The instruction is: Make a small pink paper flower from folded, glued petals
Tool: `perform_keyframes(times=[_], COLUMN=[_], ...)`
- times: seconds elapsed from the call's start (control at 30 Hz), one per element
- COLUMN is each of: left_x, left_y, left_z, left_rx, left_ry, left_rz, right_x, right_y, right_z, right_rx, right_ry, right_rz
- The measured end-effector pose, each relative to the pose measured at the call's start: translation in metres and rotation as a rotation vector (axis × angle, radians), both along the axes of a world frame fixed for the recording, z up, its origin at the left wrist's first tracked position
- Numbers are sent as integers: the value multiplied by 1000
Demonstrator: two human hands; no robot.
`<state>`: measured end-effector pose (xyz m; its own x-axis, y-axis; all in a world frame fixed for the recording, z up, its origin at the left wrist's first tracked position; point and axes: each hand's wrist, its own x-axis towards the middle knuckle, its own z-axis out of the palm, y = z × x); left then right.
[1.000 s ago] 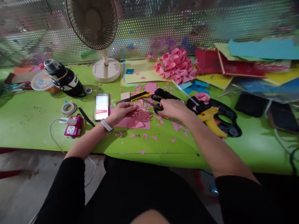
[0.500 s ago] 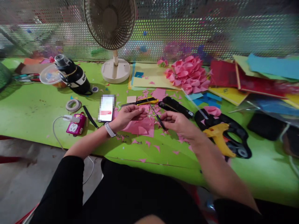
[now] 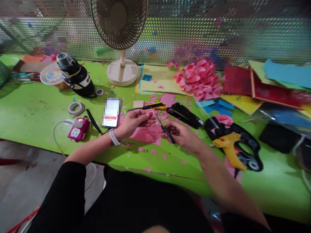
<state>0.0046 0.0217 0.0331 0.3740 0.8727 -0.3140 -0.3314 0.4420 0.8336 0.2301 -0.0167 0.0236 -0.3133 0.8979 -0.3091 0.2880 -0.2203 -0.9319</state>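
Note:
My left hand [image 3: 140,120] is held above pink paper, thumb and fingers pinched together. Whatever is between those fingertips is too small to make out. In my right hand [image 3: 181,133] is a slim tool [image 3: 167,131] with a black handle and a thin metal tip, pointing up and left toward my left fingers. Its exact kind cannot be made out. Below the hands lie a sheet of pink paper [image 3: 149,134] and many pink scraps [image 3: 164,157]. A yellow-and-black box cutter [image 3: 155,105] and a black stapler [image 3: 186,115] rest just beyond.
A phone [image 3: 111,112], tape roll [image 3: 76,108], purple plug adapter [image 3: 79,129] and black bottle [image 3: 77,77] are on the left. A fan [image 3: 122,72] stands at the back. Pink paper petals [image 3: 199,77], a yellow glue gun [image 3: 229,147] and coloured sheets [image 3: 286,74] lie right.
The tool in my right hand has shifted slightly and shows more of its length, its tip still near my left fingers. My left hand stays pinched. The whole view has shifted a little.

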Motion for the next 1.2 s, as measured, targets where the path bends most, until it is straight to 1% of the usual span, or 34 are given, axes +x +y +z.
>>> perform_keyframes(times=[0.2, 0.37, 0.57, 0.97, 1.2], left_x=[3, 4, 4, 5, 6], left_y=[-3, -5, -6, -9, -8], left_z=[-3, -8, -7, -10, -10], left_rx=[3, 19, 17, 30, 7], left_ry=[14, -3, -3, -31, -47], left_rz=[12, 18, 24, 23, 23], right_x=[-7, -7, -5, -3, -5], right_y=[-3, -2, -2, -2, -2], right_z=[8, 5, 0, 2, 4], right_rx=[15, 47, 65, 97, 144], right_ry=[-14, -28, -41, -76, -88], right_rz=[20, 42, 56, 84, 61])
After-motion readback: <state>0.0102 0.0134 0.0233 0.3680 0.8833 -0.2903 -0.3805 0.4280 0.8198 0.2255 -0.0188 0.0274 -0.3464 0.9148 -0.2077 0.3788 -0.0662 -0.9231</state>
